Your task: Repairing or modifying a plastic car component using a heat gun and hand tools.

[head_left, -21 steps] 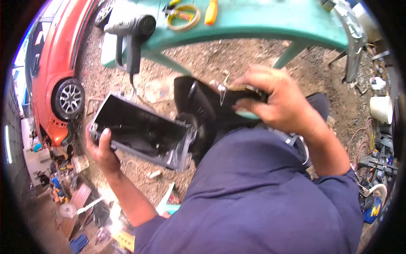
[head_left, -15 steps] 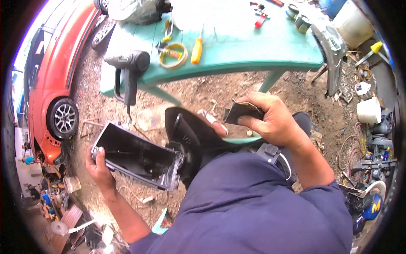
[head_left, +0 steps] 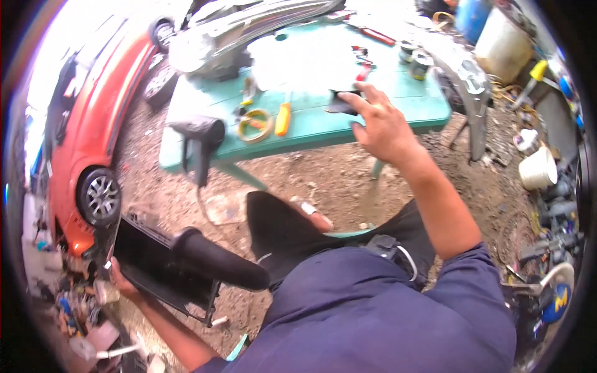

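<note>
My left hand (head_left: 126, 285) grips the outer edge of a black, hollow plastic housing (head_left: 146, 264), held tilted at the left of my lap. A dark rounded tube-like shape (head_left: 221, 260) crosses its right part; I cannot tell whether it belongs to the housing. Over the near edge of the green table (head_left: 311, 127), my right hand (head_left: 384, 124) has its fingers spread. Just at its fingertips is a small dark folded sheet (head_left: 342, 104), like sandpaper, on the tabletop. To the left lie a yellow-handled screwdriver (head_left: 283, 119), a tape roll (head_left: 254, 126) and a heat gun (head_left: 199, 140).
A large silvery car part (head_left: 230, 34) covers the table's far left. Tins (head_left: 420, 64) stand at the right, beside a grey panel (head_left: 472, 93). An orange car (head_left: 81, 149) is parked on the left; buckets (head_left: 538, 168) and clutter line the right.
My right hand has moved forward from above my lap to the table with the dark sheet, and its fingers have spread. The housing has moved left and down and turned in my left hand.
</note>
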A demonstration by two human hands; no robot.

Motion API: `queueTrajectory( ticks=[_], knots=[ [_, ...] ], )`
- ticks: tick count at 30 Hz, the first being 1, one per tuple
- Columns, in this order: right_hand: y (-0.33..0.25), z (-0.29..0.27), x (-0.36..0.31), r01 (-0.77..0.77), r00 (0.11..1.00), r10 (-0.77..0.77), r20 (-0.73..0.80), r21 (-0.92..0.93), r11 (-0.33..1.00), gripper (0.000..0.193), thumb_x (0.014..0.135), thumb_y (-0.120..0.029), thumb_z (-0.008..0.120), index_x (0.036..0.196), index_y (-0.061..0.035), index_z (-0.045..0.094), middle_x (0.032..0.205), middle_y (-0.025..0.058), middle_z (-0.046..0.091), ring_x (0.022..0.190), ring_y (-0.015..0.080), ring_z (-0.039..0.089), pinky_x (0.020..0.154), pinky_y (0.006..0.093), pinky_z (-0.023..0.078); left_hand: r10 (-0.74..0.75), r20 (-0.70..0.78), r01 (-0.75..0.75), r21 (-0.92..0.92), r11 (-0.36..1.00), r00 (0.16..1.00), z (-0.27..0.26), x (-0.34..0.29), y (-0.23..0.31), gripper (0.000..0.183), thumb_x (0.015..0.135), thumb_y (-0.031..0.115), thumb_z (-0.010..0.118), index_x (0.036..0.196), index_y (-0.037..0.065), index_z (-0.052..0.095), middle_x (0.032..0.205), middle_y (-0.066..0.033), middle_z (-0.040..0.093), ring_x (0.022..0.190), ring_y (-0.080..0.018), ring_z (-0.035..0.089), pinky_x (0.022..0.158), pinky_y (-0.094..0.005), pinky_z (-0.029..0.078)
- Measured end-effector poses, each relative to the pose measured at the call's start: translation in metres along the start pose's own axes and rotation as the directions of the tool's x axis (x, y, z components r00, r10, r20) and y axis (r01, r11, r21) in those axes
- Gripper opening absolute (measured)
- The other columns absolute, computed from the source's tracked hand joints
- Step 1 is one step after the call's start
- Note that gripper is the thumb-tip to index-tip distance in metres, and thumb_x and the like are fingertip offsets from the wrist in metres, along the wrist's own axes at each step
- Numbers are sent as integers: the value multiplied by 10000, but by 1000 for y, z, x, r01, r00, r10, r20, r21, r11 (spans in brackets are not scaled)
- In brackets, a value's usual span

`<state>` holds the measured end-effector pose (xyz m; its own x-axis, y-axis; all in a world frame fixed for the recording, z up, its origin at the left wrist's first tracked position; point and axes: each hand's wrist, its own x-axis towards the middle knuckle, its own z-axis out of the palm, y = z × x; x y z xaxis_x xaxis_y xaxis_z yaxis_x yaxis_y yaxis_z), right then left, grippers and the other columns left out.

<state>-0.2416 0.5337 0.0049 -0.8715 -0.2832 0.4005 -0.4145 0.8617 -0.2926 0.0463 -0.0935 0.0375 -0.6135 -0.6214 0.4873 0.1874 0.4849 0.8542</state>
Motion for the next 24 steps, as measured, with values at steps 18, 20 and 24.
queueTrajectory(
  ticks=[18, 20, 24],
  knots=[
    [-59, -2, -75, 44, 991, -86, 102, 362, 931, 704, 940, 15, 729, 1626, -97, 620, 1779, 200, 486, 1654, 424, 478, 1358, 509, 410, 45, 6, -45, 82, 996, 999, -45, -106, 159, 519, 1084, 302, 757, 1494, -5, 672, 1207, -207, 757, 977, -282, 799, 769, -416, 645],
    [-65, -4, -77, 20, 988, -80, 130, 408, 913, 690, 932, 11, 740, 1606, -91, 633, 1769, 193, 500, 1646, 427, 489, 1349, 506, 422, 42, 42, -43, 19, 999, 998, -10, -111, 149, 537, 1073, 304, 773, 1500, -3, 666, 1199, -204, 752, 965, -282, 797, 749, -419, 642],
    [-84, -13, -86, -60, 975, -68, 213, 544, 837, 677, 904, 32, 757, 1565, -68, 652, 1744, 191, 530, 1628, 420, 515, 1332, 491, 445, 64, 116, -52, -102, 993, 991, 50, -113, 133, 575, 1052, 309, 804, 1514, 1, 655, 1182, -198, 744, 941, -283, 793, 708, -425, 636]
  ],
)
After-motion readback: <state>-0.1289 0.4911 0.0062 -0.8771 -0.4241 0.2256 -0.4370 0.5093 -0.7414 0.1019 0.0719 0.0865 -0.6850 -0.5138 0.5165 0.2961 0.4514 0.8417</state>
